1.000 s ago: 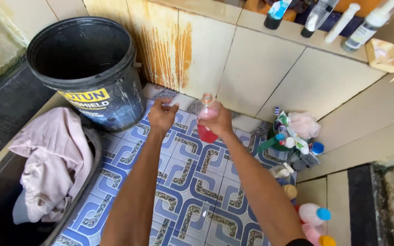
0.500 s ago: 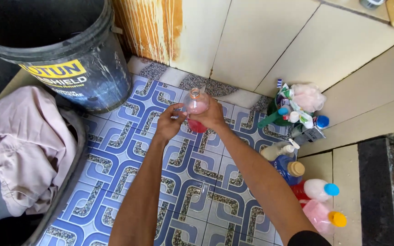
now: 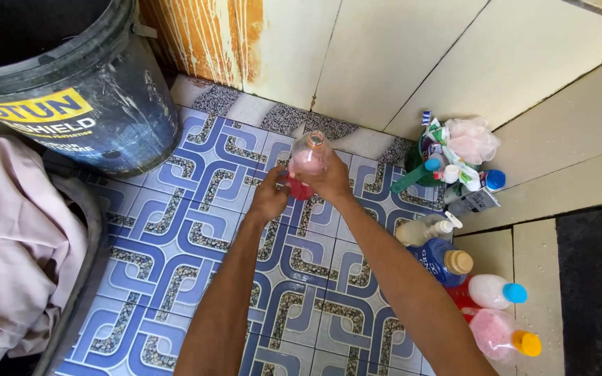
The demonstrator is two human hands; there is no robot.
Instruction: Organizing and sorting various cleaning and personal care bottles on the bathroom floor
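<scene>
- My right hand point(image 3: 329, 182) wraps the bottle point(image 3: 306, 164), fingers closed round its lower body; grip sits low, which leaves the neck and open mouth free.
- Bottle: clear plastic, pink-red liquid in the lower part, no cap on it, mouth tilted toward 12 o'clock. It is held above the floor, near frame centre, not resting on anything.
- My left hand point(image 3: 270, 200) comes in at 8 o'clock of the bottle, fingers curled and pressed together against its base. Whether it pinches something small there I cannot tell; the fingertips are hidden.
- Two hands on one bottle: judged to be a steadying hold, one gripping, one supporting from below.
- Floor point(image 3: 196, 237): blue patterned tiles, wet-looking, bare beneath the hands.
- Bucket point(image 3: 85, 97), black, at 10 o'clock, well apart.
- Cloth point(image 3: 8, 251), pale pink, draped over a dark basin point(image 3: 81, 278) at 8 o'clock.
- Cluster of bottles point(image 3: 454, 261) along the wall from 3 to 5 o'clock; a cup of brushes point(image 3: 447, 163) at 2 o'clock.
- Nothing stands between my hands and the bottle; the nearest clutter is the bottles at 4 o'clock, close to my right forearm.
</scene>
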